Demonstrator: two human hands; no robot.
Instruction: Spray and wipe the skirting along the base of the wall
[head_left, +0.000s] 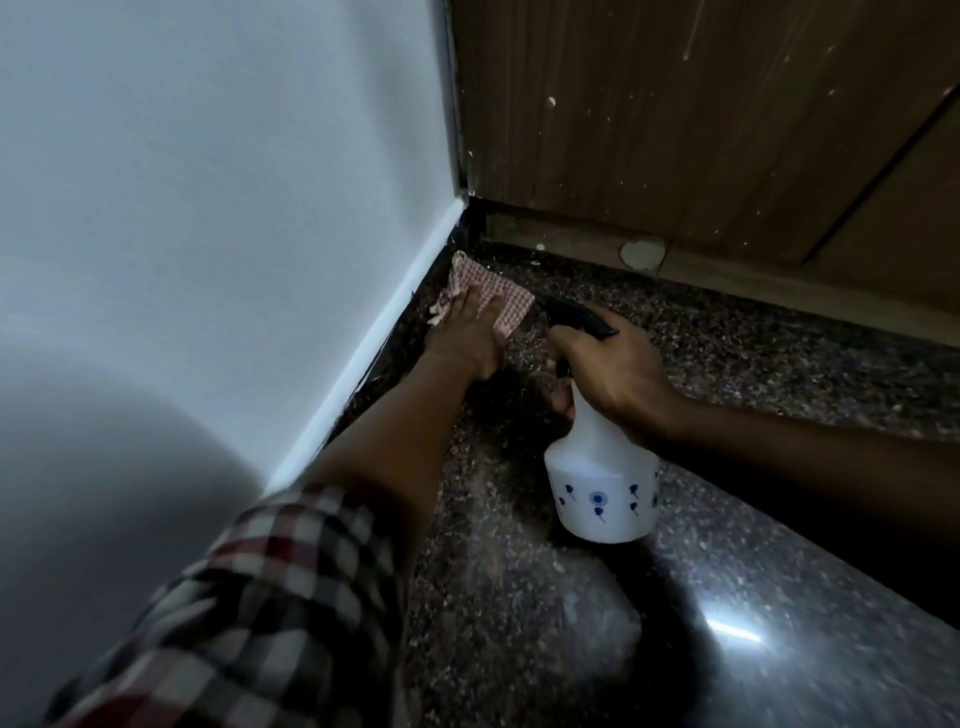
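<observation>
Speckled floor (519, 597) meets the skirting (389, 364) near the far corner, where my left hand (467, 338) presses flat on the cloth (506, 306). My right hand (618, 374) grips the spray bottle (602, 483) by its neck; leaning on it could tip it or squirt the floor.

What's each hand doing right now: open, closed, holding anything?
Left hand: open, straight fingers pressing the cloth.
Right hand: closed around the bottle at its neck.
</observation>
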